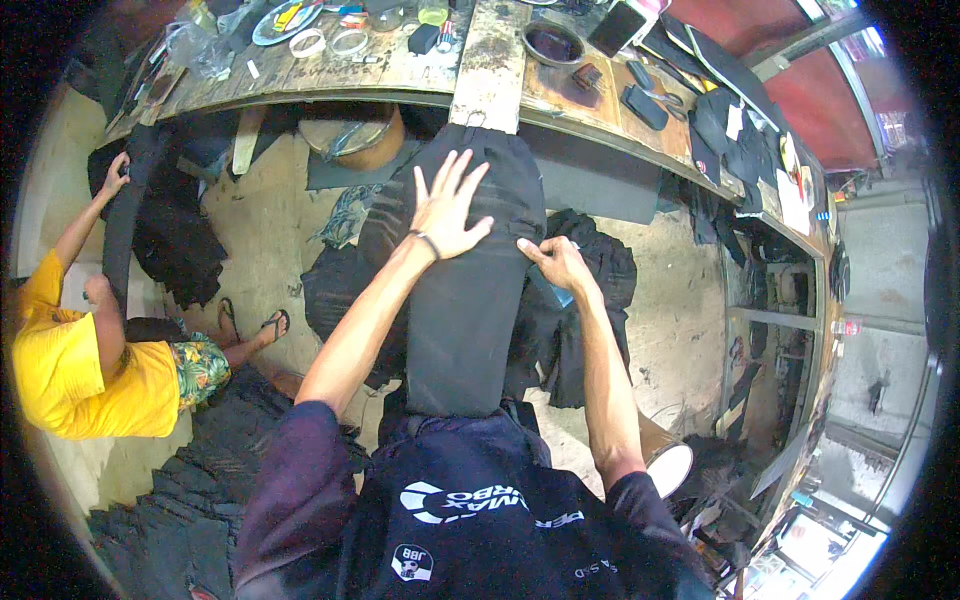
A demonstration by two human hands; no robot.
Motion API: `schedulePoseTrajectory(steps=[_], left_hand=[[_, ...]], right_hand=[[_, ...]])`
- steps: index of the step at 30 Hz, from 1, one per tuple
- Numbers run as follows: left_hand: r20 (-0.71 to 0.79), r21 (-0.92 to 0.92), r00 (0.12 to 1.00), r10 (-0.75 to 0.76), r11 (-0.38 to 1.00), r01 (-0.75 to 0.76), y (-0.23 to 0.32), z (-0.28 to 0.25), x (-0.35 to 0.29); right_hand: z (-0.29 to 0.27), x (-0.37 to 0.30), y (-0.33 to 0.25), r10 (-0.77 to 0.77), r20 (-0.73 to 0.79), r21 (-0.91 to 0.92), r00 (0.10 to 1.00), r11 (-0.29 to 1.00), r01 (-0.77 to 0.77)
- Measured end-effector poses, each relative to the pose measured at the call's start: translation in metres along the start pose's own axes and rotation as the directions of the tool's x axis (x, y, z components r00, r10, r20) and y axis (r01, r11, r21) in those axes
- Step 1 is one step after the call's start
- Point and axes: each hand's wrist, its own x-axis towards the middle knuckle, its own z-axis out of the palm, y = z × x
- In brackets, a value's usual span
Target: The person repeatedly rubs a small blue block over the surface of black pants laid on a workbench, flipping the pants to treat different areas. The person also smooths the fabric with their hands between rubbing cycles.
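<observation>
A pair of black trousers is stretched lengthwise over a narrow board that runs from the bench towards my lap. Faint paler streaks mark the cloth. Fingers spread, my left hand lies flat on the upper part of the garment, with a dark band at its wrist. At the garment's right edge my right hand is closed, thumb pointing left. Its fingers curl round a small blue piece, mostly hidden by the hand, so I cannot tell its kind.
More black garments hang or lie beside the board. A dark pile of clothes covers the floor at left, near a seated person in yellow handling black cloth. The bench holds a bowl, tape rolls and tools.
</observation>
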Motion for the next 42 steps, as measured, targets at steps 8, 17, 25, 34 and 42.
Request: schedulePoseTrajectory(steps=[8,17,25,34,42], left_hand=[[-0.228,0.106,0.974,0.003,0.994,0.022,-0.049,0.024,0.106],[-0.077,0.044,0.980,0.186,0.982,-0.183,-0.070,0.019,0.169],[-0.038,0.112,0.963,0.267,0.959,-0.262,-0.076,0.022,0.202],[0.153,0.182,0.965,0.215,0.953,-0.241,-0.074,0.016,0.210],[0.204,0.207,0.967,0.153,0.959,-0.196,-0.073,0.012,0.219]], right_hand=[[-0.026,0.085,-0.010,-0.107,-0.162,0.047,0.981,0.992,0.116],[0.006,-0.010,-0.103,-0.337,-0.690,-0.063,0.641,0.910,0.411],[0.079,-0.012,-0.109,-0.662,-0.341,-0.187,0.667,0.744,0.642],[0.058,0.050,-0.136,-0.863,-0.111,-0.312,0.493,0.502,0.807],[0.122,-0.035,-0.106,-0.715,-0.176,-0.269,0.677,0.696,0.666]])
